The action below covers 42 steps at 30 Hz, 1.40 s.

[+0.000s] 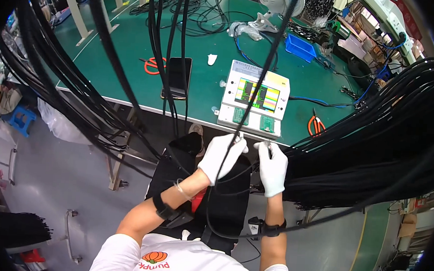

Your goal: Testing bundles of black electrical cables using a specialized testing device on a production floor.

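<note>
Both of my hands wear white gloves and work just off the front edge of the table, close to a white cable tester (227,109). The tester has a lit colour screen (258,95) and two green circuit boards (267,124) at its front. My left hand (222,157) is closed, its fingertips pinching a small cable end beside the left board. My right hand (273,168) pinches another small, metallic-looking cable end below the right board. Details of both ends are too small to make out. One black cable (253,95) runs down across the view, in front of the tester and my left hand.
Thick bundles of black cable hang at the left (65,74) and right (377,141). On the green table (123,43) lie a phone (179,75), orange-handled scissors (153,66), orange-handled cutters (316,126), a blue tray (300,48) and a white fan (274,3).
</note>
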Motion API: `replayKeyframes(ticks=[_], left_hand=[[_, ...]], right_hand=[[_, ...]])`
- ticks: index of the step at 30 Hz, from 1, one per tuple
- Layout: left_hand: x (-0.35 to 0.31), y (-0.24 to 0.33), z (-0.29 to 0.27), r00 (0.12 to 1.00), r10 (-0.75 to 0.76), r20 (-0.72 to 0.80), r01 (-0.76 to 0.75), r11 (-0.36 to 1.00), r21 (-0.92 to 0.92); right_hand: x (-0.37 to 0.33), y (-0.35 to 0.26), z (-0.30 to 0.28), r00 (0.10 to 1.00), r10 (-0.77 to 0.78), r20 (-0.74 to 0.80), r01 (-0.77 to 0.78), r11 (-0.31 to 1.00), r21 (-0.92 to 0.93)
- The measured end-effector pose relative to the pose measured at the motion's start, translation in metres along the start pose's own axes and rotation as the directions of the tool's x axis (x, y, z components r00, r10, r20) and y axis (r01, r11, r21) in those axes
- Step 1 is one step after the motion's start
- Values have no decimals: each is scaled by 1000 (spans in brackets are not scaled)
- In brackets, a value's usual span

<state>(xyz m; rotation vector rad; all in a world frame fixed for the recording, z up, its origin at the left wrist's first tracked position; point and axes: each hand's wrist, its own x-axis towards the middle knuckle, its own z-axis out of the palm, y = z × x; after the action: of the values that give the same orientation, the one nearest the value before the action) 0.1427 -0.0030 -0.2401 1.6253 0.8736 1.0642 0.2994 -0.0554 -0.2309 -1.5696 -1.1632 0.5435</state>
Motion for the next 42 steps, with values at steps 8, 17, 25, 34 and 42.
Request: replayKeyframes(ticks=[8,17,25,34,42], left_hand=[[7,9,-5,881,-431,193,472,801,-369],[18,24,2,887,-439,143,457,787,-414],[20,12,11,890,-432,145,432,697,-573],[26,6,16,902,-403,153,399,645,-652],[-19,-38,2,831,-542,122,483,597,-641]], right_hand=[[-7,-8,-20,995,97,-11,-96,993,67],[1,-3,-14,924,253,286,-372,761,531],[1,-1,-8,916,227,331,-397,632,666],[7,6,-4,954,150,259,-292,656,696],[10,9,3,988,91,-125,-87,995,40]])
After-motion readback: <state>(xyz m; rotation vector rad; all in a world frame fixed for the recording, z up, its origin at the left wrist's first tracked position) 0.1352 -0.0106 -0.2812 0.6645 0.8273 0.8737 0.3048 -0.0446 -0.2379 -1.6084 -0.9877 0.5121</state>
